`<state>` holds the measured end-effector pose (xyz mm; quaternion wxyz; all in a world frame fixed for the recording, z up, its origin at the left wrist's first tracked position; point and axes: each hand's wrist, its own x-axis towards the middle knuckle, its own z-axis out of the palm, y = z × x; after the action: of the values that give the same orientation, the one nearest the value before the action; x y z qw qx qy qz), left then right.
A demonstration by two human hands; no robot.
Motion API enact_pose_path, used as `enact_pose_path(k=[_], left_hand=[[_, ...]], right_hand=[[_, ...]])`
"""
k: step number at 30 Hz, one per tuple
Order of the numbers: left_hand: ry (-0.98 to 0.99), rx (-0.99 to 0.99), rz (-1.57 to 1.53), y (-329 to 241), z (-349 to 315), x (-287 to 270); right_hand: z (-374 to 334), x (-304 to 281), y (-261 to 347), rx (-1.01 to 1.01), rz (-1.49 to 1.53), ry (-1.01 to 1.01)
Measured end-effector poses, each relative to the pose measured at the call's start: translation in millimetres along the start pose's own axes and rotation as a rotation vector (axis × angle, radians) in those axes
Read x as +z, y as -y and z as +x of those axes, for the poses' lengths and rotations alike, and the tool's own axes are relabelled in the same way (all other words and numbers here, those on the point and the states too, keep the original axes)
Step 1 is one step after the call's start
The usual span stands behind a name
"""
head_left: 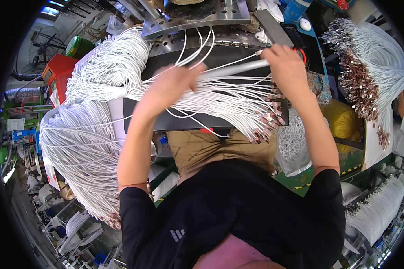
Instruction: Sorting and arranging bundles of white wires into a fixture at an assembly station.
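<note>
A pale band point(233, 69), seemingly a white cable smeared by motion, stretches between my two hands. My right hand point(285, 69) is closed around its right end, near the black board's far right corner. Blurred by movement, my left hand point(173, 85) is over the left part of a spread of white cables point(220, 101); its fingers cannot be made out clearly. These cables lie across the black board point(159, 121) on my lap side, with their metal-tipped connectors point(267, 123) bunched at the right. Several cables rise from the board to a perforated metal fixture point(197, 22).
Large bundles of white cable point(110, 67) are heaped at the left, one hanging down point(78, 148). Another bundle point(377, 58) with brown-tipped ends hangs at the right. A clear bag of small parts point(294, 143) and a yellow bag point(343, 123) are below my right arm.
</note>
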<state>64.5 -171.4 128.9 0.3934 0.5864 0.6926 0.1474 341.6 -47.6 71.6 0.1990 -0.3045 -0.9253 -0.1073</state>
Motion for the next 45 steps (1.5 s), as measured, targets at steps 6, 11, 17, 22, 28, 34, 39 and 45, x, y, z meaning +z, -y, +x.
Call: enact_pose_path(k=[6, 11, 17, 22, 28, 34, 39, 45], left_hand=[[0.425, 0.018, -0.84, 18.4, -7.2, 106.6], [0.433, -0.085, -0.921, 17.2, -4.7, 92.6], [0.354, -0.107, -0.96, 8.5, 1.0, 98.7], [0.342, -0.08, -0.947, -3.8, 5.3, 99.4], [0.228, -0.073, -1.015, 13.4, 48.1, 92.2], [-0.021, -0.11, -1.319, 17.2, 106.0, 61.0], [0.025, -0.088, -1.279, 19.9, 108.8, 70.6], [0.078, -0.102, -1.161, 32.4, 101.0, 74.8]], right_hand=[[-4.7, -10.6, 52.5, -0.223, 0.559, 0.201], [2.0, 15.5, 12.4, 0.275, 1.281, 0.481], [10.8, 29.2, 36.1, 0.22, 1.323, 0.498], [14.0, 55.6, 39.9, 0.276, 1.367, 0.113], [32.0, 60.1, 26.8, 0.061, 0.828, -0.216], [14.7, 32.9, 29.2, 0.153, 0.488, 0.514], [28.8, 78.3, -5.5, -0.02, 0.173, -0.073], [34.8, 88.2, 3.6, -0.151, 0.267, -0.322]])
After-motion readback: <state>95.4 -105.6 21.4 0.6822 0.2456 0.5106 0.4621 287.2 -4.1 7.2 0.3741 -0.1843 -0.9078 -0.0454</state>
